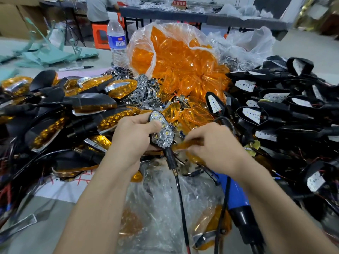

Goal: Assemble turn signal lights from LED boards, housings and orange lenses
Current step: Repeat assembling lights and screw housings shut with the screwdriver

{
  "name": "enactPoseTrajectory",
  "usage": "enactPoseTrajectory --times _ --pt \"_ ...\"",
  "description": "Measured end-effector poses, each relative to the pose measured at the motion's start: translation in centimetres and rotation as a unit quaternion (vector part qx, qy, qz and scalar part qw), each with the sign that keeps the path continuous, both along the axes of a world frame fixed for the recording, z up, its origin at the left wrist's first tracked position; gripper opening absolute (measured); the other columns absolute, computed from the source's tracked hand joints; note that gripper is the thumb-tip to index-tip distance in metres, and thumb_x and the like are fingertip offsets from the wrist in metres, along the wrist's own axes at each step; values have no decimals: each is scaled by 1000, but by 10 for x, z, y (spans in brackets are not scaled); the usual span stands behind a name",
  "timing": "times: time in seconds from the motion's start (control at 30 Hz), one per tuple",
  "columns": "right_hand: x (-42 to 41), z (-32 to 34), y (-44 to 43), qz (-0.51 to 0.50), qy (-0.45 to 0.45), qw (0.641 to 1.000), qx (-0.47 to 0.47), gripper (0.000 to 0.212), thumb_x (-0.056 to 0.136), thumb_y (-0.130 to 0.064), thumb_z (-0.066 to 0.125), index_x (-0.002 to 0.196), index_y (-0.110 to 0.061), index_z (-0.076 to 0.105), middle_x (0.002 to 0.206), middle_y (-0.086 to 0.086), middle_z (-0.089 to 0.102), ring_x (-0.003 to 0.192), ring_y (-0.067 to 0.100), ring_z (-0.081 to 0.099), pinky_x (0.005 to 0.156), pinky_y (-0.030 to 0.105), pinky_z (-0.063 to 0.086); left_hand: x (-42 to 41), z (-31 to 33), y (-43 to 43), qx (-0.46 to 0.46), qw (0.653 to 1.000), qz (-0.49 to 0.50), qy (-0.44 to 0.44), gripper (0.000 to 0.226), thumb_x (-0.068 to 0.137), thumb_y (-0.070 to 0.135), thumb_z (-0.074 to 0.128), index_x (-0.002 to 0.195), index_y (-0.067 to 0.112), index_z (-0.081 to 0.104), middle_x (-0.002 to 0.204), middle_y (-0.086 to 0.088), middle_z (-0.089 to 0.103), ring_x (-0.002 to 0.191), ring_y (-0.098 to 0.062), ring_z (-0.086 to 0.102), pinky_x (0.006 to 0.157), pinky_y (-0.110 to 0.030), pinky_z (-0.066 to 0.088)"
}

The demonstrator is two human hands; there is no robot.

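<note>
My left hand (134, 133) grips a black turn signal housing (162, 130) with a chrome honeycomb reflector and LEDs facing up; its stalk and cable hang down toward me. My right hand (214, 143) pinches an orange lens (185, 145) by its edge, just right of the housing's lower end and touching or nearly touching it. A clear bag of orange lenses (176, 57) stands behind. Finished lights with orange lenses (95, 105) pile up on the left. Open black housings with white LED boards (253, 114) pile up on the right.
Loose chrome reflectors (145, 90) lie between the piles. A water bottle (116, 39) and a marker (76, 68) are at the back left. A blue-handled tool (236, 200) lies by my right forearm on crumpled clear plastic (157, 198). A person stands at a far table.
</note>
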State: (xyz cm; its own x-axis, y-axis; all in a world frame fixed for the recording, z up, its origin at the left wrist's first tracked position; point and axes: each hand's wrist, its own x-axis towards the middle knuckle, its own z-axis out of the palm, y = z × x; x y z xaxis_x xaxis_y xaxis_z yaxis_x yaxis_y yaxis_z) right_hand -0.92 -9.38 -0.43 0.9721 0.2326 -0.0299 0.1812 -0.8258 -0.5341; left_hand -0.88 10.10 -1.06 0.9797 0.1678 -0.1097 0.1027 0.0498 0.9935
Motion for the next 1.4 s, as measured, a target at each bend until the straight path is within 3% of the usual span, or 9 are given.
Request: enactPoseTrajectory --times 0.1,0.23,0.3,0.5,0.63,0.83,1.0,1.2,1.4 --pt "-4 1 -15 -93 -61 981 157 18 99 -22 68 85 -34 72 78 -8 76 77 14 73 65 32 60 1 -1 -3 6 1000 -3 2 35 97 7 68 78 31 84 83 2 80 78 -21 78 59 -32 62" --pt "-13 -5 -10 -70 88 868 483 34 102 -8 63 125 -33 67 86 6 76 71 21 72 64 24 57 1 -3 -9 19 1000 -16 2 41 98 6 67 74 35 83 90 -2 80 83 -25 78 65 -39 64" --pt "-14 -8 -8 -44 126 837 531 37 102 -7 61 135 -24 65 91 14 73 68 23 71 63 25 56 0 -5 -11 29 999 -25 -3 36 99 7 67 78 32 83 90 -5 80 81 -24 77 64 -39 65" --pt "-21 -21 -2 -53 35 924 376 43 99 -34 58 140 -48 59 111 -9 76 94 16 73 85 53 63 -8 -6 -20 67 995 -62 -36 28 102 13 64 89 27 83 86 0 81 74 -14 75 65 -38 65" --pt "-27 -19 -1 -42 12 955 292 74 80 -59 58 151 -47 44 144 -22 60 128 2 61 103 41 56 -11 -7 -25 104 991 -56 -55 29 101 14 64 78 23 81 74 0 77 64 -14 70 59 -36 63" --pt "-29 -19 -9 -72 -22 933 351 51 96 -26 69 143 -42 57 120 -15 76 108 8 73 92 43 61 -10 -7 -29 112 991 -51 -47 15 97 21 70 89 25 82 88 -27 71 76 -27 57 79 -71 54" --pt "-37 -23 3 -73 -37 926 370 36 97 -30 65 125 -51 58 117 -16 75 112 1 69 94 36 59 -8 -7 -30 100 993 -45 -35 15 95 25 72 94 32 84 95 -21 77 79 -39 71 65 -39 61" --pt "-40 -21 6 -70 -45 940 332 38 104 -22 59 136 -43 63 118 -33 70 112 -17 61 91 10 52 -9 -6 -31 37 996 -78 -11 17 93 31 76 109 35 82 99 7 81 85 -9 75 58 -19 53" --pt "-40 -21 2 -98 -73 948 294 39 102 -24 63 134 -45 65 98 -53 60 108 -26 56 87 3 45 -10 -5 -28 -29 991 -129 20 25 103 25 61 120 32 79 114 0 79 111 -27 73 78 -40 58"
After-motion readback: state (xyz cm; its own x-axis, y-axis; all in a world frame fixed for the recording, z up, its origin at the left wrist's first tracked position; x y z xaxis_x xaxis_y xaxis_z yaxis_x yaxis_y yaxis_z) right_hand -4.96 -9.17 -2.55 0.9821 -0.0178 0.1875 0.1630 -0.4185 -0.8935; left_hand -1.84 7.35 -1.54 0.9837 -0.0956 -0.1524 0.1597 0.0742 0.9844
